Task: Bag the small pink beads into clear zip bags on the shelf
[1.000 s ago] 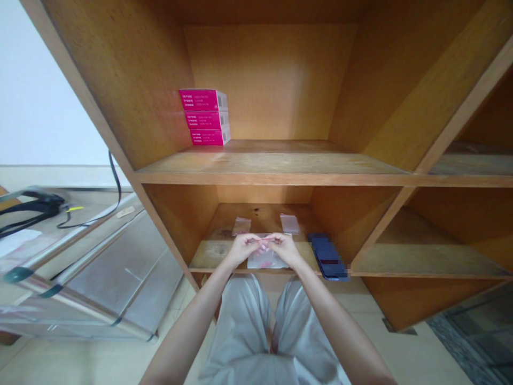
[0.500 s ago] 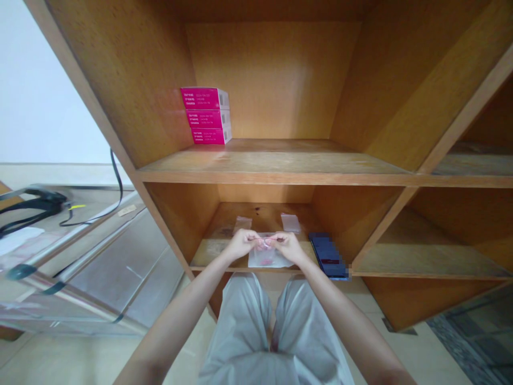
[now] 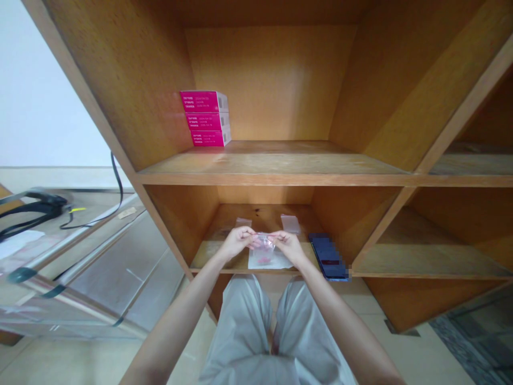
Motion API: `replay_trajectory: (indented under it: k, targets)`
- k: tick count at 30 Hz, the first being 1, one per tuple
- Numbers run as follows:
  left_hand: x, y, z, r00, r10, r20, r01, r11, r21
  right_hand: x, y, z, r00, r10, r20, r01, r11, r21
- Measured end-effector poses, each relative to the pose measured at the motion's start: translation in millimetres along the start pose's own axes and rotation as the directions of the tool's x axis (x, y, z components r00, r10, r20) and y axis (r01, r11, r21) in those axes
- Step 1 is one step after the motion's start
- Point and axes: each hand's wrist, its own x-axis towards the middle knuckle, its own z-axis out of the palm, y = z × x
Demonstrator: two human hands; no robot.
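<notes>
In the lower compartment, a small clear plastic bag (image 3: 265, 241) is stretched between my hands. My left hand (image 3: 240, 241) pinches its upper left edge with thumb and fingers. On the opposite side, my right hand (image 3: 287, 246) grips the upper right edge. Beneath the bag lies a white sheet (image 3: 279, 261) with small pink pieces (image 3: 263, 260) on it, too small to name. Behind my left hand is a flat clear packet (image 3: 243, 221), partly covered. Another pale packet (image 3: 290, 223) rests behind my right hand.
A dark blue flat case (image 3: 326, 254) lies right of my hands at the shelf's front. Three stacked pink boxes (image 3: 206, 120) stand on the upper shelf (image 3: 272, 160). To the left is a metal-framed rack (image 3: 72, 294) with a black cable (image 3: 117, 176).
My hands have moved slightly apart, the left one going left. More of the clear bag shows between them. The view has tilted up a little.
</notes>
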Motion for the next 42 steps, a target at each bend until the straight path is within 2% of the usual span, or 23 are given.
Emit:
replay_trajectory:
  k: [7, 12, 20, 31, 35, 42]
  targets:
    - [-1.7, -0.7, 4.2, 0.999, 0.023, -0.041, -0.022, 1.0, 0.021, -2.6, 6.0, 1.2, 1.0, 0.005, 0.008, -0.006, 0.999, 0.044]
    - [-3.1, -1.9, 6.6, 1.0, 0.019, -0.023, -0.019, 0.999, -0.026, -3.1, 3.6, 3.6, 1.0, 0.017, 0.013, -0.018, 0.998, 0.055]
    - [2.2, -13.7, 6.4, 0.997, 0.075, 0.023, -0.078, 0.989, 0.122, -3.7, 1.6, 13.3, 1.0, 0.027, 0.002, -0.027, 0.996, 0.091]
    - [3.0, -13.5, 8.2, 0.996, 0.036, 0.085, -0.054, 0.974, 0.222, -3.4, 8.0, 15.2, 0.999, -0.018, 0.031, 0.018, 1.0, 0.012]
    - [3.8, -14.5, 10.1, 0.996, 0.06, 0.068, -0.077, 0.958, 0.277, -2.4, 13.1, 16.2, 0.998, -0.025, 0.053, 0.025, 1.0, 0.003]
    - [5.9, -21.0, 10.0, 0.992, 0.113, 0.064, -0.129, 0.929, 0.347, -3.6, 11.8, 20.1, 1.0, -0.024, 0.012, 0.024, 0.999, -0.032]
